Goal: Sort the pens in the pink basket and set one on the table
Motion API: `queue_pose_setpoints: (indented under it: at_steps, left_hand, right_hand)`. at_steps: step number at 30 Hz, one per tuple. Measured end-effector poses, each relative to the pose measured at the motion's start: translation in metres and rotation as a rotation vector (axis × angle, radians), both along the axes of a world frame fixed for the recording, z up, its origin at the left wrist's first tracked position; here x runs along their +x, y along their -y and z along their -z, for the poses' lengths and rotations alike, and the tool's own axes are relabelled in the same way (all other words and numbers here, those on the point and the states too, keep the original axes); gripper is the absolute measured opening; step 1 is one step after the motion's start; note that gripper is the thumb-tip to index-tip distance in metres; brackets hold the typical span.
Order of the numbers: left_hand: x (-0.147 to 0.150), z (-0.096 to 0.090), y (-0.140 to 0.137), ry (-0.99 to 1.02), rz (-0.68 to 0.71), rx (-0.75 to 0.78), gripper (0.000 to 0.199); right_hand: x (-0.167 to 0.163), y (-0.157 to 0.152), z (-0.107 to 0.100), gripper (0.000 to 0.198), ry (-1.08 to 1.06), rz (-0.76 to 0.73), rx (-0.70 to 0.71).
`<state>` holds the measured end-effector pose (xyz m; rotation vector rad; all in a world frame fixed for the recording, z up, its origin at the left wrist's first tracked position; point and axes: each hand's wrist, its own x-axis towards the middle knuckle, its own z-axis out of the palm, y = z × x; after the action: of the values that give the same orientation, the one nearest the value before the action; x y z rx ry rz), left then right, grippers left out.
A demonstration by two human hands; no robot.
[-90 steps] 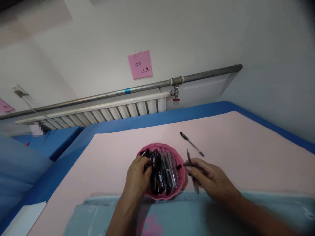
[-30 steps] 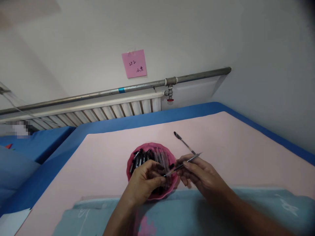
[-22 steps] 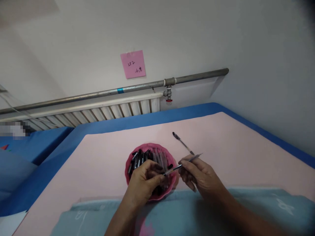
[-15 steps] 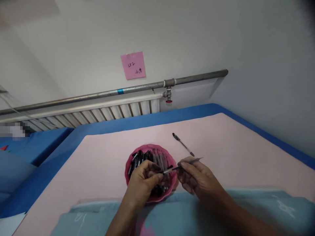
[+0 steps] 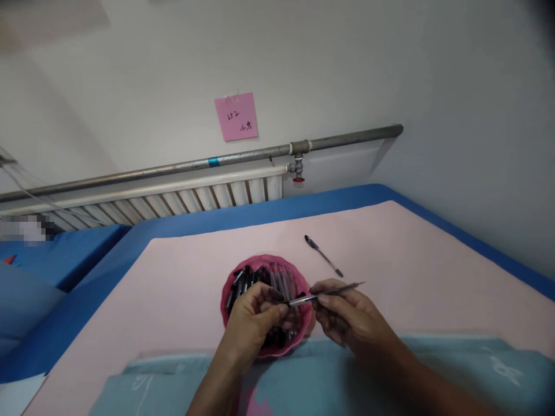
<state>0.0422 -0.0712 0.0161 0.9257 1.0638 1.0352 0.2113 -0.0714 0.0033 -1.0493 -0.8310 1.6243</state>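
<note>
Between my two hands is a slim pen (image 5: 302, 300), slanting up to the right. Its left end is in the pinched fingers of my left hand (image 5: 258, 312), above the bowl. My right hand (image 5: 347, 309) is closed round the other part, and a thin pointed tip sticks out past its fingers. Below my left hand stands a pink scalloped bowl (image 5: 224, 289) holding several dark pen parts (image 5: 244, 280) and clear tubes (image 5: 281, 278). Beyond my right hand, a capped black pen (image 5: 323, 254) lies on the pink table cover (image 5: 186, 277).
Blue-edged table (image 5: 338, 193) meets the wall, where a pipe (image 5: 247, 155), a radiator (image 5: 195, 196) and a red-handled valve (image 5: 298, 179) run behind it. A pink note (image 5: 236, 117) is on the wall. Teal cloth (image 5: 173, 384) lies along the near edge.
My right hand has shifted slightly right, and the thin tip has moved right with it. More of the pen shows between my hands. My left hand stays nearly in place.
</note>
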Motion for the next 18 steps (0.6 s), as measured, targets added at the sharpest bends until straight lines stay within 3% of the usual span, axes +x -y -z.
queue_pose_setpoints:
  at_steps: [14,18]
  left_hand:
    - [0.0008,-0.001,0.0003,0.007,0.014,0.011,0.024]
    - [0.0007,0.0001,-0.0005,0.024,0.014,0.012,0.022]
  right_hand:
    - [-0.0004,-0.0007,-0.001,0.028,0.04,0.002,-0.077]
    - [-0.0002,-0.0005,0.001,0.029,-0.006,-0.025,-0.042]
